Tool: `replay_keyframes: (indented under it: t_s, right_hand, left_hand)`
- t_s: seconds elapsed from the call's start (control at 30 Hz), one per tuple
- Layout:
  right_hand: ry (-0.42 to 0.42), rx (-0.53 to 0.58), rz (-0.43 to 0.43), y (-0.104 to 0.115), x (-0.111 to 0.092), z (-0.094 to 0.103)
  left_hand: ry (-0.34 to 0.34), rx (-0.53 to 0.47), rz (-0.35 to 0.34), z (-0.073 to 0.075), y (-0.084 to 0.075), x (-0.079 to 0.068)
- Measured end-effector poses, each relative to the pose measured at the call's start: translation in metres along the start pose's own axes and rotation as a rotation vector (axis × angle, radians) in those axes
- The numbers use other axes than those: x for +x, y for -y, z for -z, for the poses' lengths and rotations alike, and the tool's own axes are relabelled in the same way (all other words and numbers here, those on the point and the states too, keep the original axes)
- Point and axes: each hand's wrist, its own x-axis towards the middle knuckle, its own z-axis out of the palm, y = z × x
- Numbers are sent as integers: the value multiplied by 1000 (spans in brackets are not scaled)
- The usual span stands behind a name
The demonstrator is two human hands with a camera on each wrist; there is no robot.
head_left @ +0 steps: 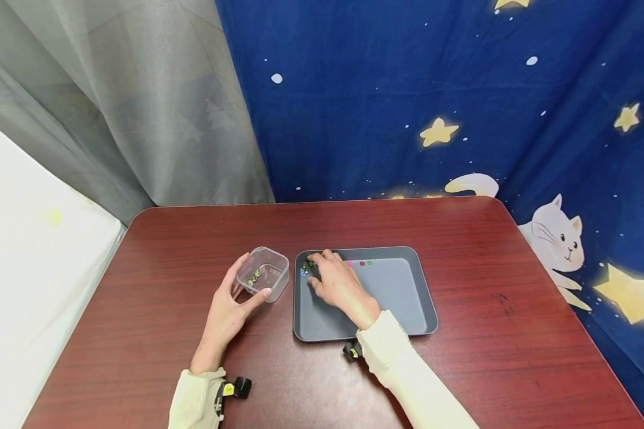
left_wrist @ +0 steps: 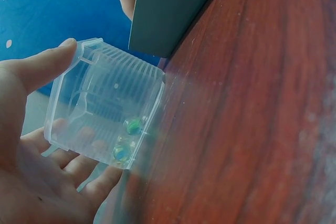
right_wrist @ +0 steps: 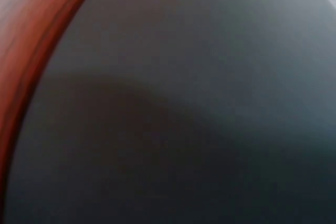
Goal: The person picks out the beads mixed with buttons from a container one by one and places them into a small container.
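Marbles (head_left: 305,269) sit in the far-left corner of the tray (head_left: 392,292), right at the left side of the fingertips of the right hand (head_left: 340,287), easily the nearer one. Its thumb and forefinger are parted; can't tell if they're touching any. Left hand (head_left: 229,314) grips the box (head_left: 271,276) just left of the tray, more marbles inside.

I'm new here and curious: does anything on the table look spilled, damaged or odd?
Nothing looks spilled: the small glassy pieces I can see lie in the box or tray. But dark marks on the table, right of the tray, interrupt its grain; scratches or stains, I can't tell.
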Motion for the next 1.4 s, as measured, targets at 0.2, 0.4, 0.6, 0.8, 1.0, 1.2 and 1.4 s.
replay_keyframes:
  t_s: [0.2,0.4,0.6,0.8,1.0,1.2,1.4]
  right_hand:
    - [2,-16,-1,-1,0,-2]
    - [-2,-28,7,-1,0,-4]
    - [-6,-38,15,-1,0,-5]
    - [-15,-68,17,-2,0,-8]
    - [-28,-88,29,-3,-1,-8]
    - [-46,-101,47,-4,-2,-7]
    - [-66,-115,63,-4,-3,-7]
  left_hand:
    - [1,4,-3,0,0,1]
    - [0,4,-3,0,0,0]
    - [-3,4,1,0,0,-1]
    - [-4,15,-2,0,0,-1]
    - [-2,8,0,0,1,-1]
    - [0,-1,-1,-1,1,-1]
    - [-1,12,-5,-1,1,0]
